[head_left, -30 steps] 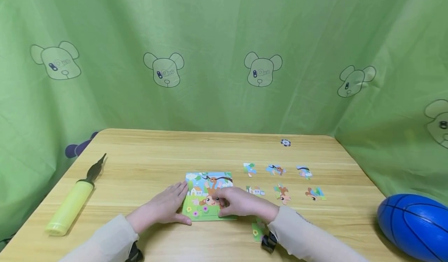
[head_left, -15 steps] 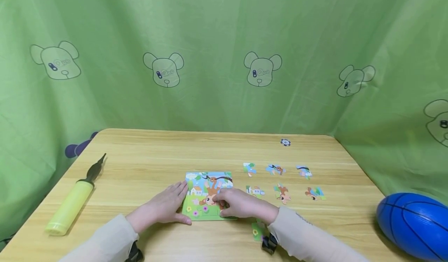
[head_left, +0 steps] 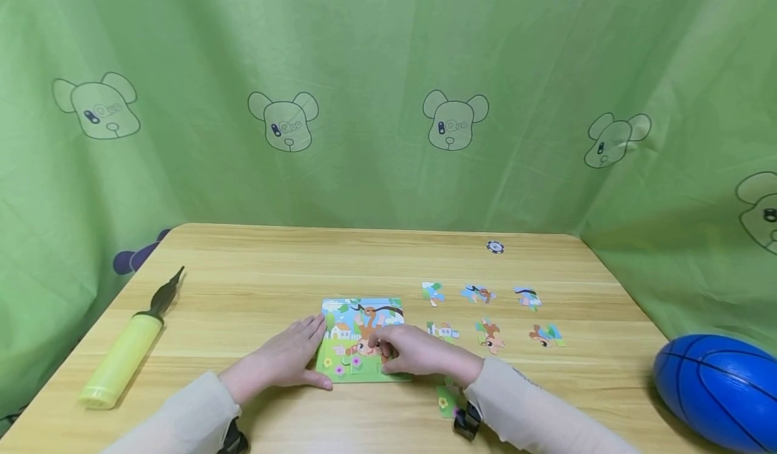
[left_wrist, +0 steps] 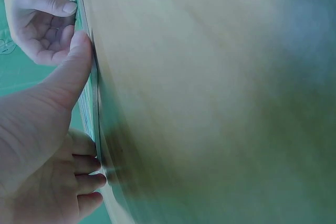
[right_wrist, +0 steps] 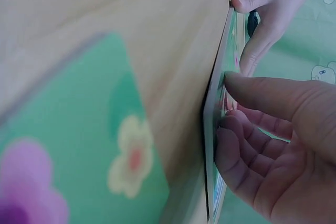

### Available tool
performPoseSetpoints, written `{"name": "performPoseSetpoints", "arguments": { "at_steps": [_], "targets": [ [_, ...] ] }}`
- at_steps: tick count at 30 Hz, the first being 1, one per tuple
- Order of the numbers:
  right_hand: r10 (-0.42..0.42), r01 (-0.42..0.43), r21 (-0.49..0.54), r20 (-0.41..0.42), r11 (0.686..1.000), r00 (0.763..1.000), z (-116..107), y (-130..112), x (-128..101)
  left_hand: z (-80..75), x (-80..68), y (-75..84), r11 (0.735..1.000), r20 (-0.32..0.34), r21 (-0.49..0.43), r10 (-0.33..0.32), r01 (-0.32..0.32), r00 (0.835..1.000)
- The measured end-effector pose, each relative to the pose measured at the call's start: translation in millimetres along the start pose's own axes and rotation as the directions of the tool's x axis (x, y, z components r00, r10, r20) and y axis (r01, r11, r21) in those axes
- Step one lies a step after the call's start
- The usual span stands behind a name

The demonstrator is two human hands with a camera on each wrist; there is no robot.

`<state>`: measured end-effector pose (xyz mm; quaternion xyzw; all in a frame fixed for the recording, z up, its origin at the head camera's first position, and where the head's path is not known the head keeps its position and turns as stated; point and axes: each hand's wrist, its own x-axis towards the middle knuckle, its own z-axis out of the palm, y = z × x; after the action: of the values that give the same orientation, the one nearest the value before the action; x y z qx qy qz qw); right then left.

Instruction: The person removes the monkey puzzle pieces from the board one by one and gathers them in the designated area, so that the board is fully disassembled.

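Note:
A square puzzle board with a monkey, a house and flowers lies flat on the table. My left hand rests along its left side, fingers stretched out and thumb near the front corner. My right hand is over the board's right half, fingers curled down, and pinches a green puzzle piece low on the board; the fingers hide part of it. In the right wrist view the right thumb and curled fingers meet the board's surface. Another puzzle piece with a yellow flower lies by the right wrist.
Right of the board lie loose puzzle pieces in rows, among them a house piece and a monkey-face piece. A hand pump lies at the left, a blue ball at the right edge. Behind is a round chip.
The green piece under my right fingers has shifted slightly on the board, and its outline shows differently. The right fingers moved only a little; my left hand has stayed put.

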<state>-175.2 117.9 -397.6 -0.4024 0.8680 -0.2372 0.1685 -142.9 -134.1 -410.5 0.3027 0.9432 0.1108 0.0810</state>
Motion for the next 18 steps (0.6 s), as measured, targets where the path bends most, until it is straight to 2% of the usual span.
{"name": "performPoseSetpoints", "arguments": {
  "at_steps": [4, 10, 18],
  "targets": [
    [0.006, -0.005, 0.057, -0.022, 0.998, 1.0, -0.8, 2.0, 1.0, -1.3, -1.0, 0.8, 1.0, 0.003, -0.004, 0.002, -0.002, 1.0],
    [0.033, -0.019, 0.229, -0.061, 0.973, 0.998, 1.1, 4.2, 4.0, -2.4, -1.4, 1.3, 1.0, 0.007, -0.003, -0.001, 0.001, 1.0],
    [0.061, -0.032, 0.307, -0.086, 0.951, 0.994, 1.3, 3.6, 6.3, -1.5, -0.8, 0.5, 1.0, 0.003, -0.001, 0.002, -0.002, 1.0]
  ]
}}
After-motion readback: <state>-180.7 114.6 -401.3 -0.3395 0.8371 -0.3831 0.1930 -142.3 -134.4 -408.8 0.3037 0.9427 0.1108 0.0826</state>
